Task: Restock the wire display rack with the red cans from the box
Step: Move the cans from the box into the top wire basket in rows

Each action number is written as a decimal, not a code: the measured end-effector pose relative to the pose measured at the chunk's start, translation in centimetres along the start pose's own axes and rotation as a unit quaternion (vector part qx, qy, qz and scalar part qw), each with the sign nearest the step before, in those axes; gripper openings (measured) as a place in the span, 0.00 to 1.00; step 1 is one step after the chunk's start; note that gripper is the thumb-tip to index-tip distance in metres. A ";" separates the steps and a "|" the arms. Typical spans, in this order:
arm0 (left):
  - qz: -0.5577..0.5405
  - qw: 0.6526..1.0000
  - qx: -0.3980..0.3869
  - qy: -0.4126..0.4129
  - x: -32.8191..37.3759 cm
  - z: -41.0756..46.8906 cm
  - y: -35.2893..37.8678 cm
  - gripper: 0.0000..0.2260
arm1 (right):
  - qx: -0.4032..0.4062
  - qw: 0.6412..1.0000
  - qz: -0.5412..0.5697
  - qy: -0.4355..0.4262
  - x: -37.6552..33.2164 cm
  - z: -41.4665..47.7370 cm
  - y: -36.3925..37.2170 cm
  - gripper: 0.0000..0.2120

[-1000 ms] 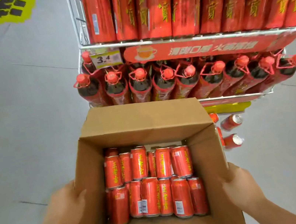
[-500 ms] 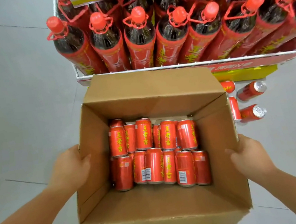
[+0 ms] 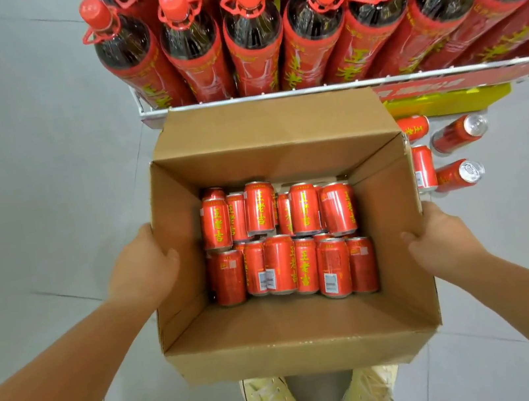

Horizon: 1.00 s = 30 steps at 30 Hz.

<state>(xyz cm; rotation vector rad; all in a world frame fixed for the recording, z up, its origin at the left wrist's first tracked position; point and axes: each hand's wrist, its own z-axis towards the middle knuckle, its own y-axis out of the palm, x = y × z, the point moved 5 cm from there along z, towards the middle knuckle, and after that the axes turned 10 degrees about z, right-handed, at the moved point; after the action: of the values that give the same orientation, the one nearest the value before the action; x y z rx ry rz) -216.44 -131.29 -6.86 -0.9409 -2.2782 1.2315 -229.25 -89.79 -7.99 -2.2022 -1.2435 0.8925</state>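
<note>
The floor (image 3: 26,168) is laid with large pale grey tiles, smooth and faintly glossy. Thin dark joints are seen between them: one (image 3: 67,296) slants across the left, another (image 3: 30,18) crosses the far left, and a third (image 3: 485,337) runs at the near right. The scene is lit evenly and softly, and only faint shadows are cast. At the far side a row of dark bottles (image 3: 250,29) with red caps, red loop handles and yellow-lettered red labels is ranged from the middle to the right edge. Below them, at the far right, a red strip (image 3: 428,87) with blurred pale lettering is seen, and under it a yellow band (image 3: 448,101).
</note>
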 end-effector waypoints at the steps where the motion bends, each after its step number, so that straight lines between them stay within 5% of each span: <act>1: 0.010 1.000 0.002 0.002 0.6 -0.4 -0.4 0.12 | 0.002 1.000 -0.009 -0.005 -0.5 -0.5 -0.3 0.21; 5: 0.104 0.990 0.068 0.061 3.6 -3.0 -2.1 0.36 | 0.073 0.990 -0.056 -0.103 -3.2 -3.6 -1.4 0.27; 9: 0.164 0.975 0.090 0.122 5.9 -4.7 -2.3 0.37 | 0.091 0.940 -0.190 -0.269 -6.4 -5.8 -0.8 0.24; 18: 0.055 0.994 -0.038 0.081 6.1 1.5 5.1 0.31 | -0.041 0.991 -0.059 -0.114 -5.8 0.8 7.1 0.33; 30: -0.081 0.986 -0.137 -0.040 4.6 7.9 12.5 0.26 | -0.117 0.991 0.066 -0.015 -7.0 2.2 19.9 0.30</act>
<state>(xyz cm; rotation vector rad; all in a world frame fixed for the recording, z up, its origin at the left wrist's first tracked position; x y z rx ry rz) -219.77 -127.77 -21.53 -0.7870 -2.5776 0.9192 -222.09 -105.46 -20.33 -2.4888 -1.2862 0.8700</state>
